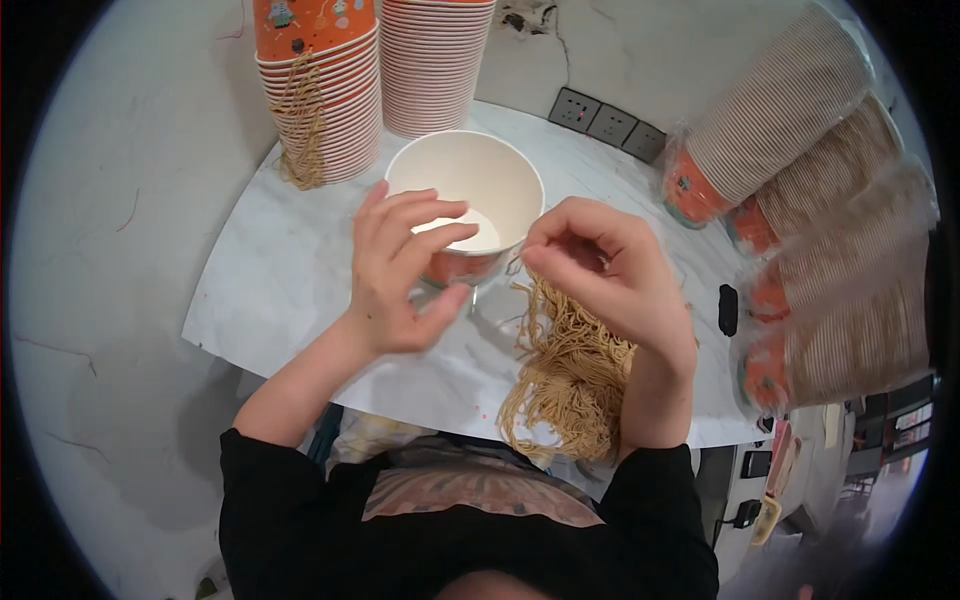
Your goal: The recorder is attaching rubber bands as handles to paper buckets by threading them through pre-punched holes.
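A single paper bucket (430,165), white inside and orange outside, stands upright on the white tabletop in front of me. My left hand (385,275) is at its near left side, fingers spread and curved over the rim; whether they touch it I cannot tell. To the right of the bucket, my right hand (625,270) is raised with thumb and forefinger pinched together. Something thin and small shows at those fingertips, too fine to name. Below that hand lies a loose heap of thin tan cords (565,385), partly hidden by my right forearm.
Two tall stacks of orange paper buckets (335,110) stand at the back left, with tan cords (303,120) draped over one. Several plastic-wrapped bucket stacks (790,90) lie along the right. Black wall sockets (610,124) sit behind the table. A small black object (728,310) lies at right.
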A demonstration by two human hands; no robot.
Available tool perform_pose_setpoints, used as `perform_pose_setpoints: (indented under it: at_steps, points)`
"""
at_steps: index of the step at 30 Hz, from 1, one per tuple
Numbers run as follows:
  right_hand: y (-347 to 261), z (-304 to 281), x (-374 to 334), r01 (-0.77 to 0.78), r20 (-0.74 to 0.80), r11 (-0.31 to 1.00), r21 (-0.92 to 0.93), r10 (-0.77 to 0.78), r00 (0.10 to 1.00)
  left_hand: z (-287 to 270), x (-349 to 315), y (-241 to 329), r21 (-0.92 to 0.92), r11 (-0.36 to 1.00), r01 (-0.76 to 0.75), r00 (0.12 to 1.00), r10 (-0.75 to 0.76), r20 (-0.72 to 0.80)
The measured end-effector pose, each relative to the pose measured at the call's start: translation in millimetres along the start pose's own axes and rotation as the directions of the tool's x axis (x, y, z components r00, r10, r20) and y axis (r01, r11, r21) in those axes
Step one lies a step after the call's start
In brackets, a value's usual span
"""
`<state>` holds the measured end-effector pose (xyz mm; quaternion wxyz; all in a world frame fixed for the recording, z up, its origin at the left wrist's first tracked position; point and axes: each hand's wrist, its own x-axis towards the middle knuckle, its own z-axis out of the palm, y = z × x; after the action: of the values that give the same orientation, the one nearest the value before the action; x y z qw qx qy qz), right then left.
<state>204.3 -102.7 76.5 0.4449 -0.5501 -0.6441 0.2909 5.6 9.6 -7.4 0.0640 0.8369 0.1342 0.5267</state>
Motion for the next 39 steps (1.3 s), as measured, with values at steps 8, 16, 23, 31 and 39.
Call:
perform_pose_setpoints:
  at_steps: [8,16,23,31,39]
  points:
    - [-10.2,-6.3,-14.1,0.271,-0.055,0.952,-0.143,-0.281,0.958,-12.2,-2.6,56.0,-0.726,0.333,0.602,0.781,-0.436,0.447]
    - [0.5,-29.9,-15.7,0.369,0.072,0.833,-0.412,-0.373,0.925,-18.6,-21.8,82.3,-0.695,0.229,0.681,0.636,-0.655,0.407]
    - [11.9,-40.2,-27.7,0.236,0.129,0.518,-0.822,-0.234,0.964,-25.5,-43.5,100.5,-0.564,0.433,0.703,0.667,-0.675,0.315]
    - [-8.6,7.4,-33.6,0.351,0.521,0.928,-0.126,-0.240,0.819,-6.6,-33.3,132.4,-0.452,0.506,0.735,0.656,-0.700,0.282]
    - [4.6,19.4,-20.7,0.377,0.340,0.911,-0.168,-0.305,0.890,-26.3,-38.0,110.7,-0.335,0.548,0.766,0.635,-0.723,0.270]
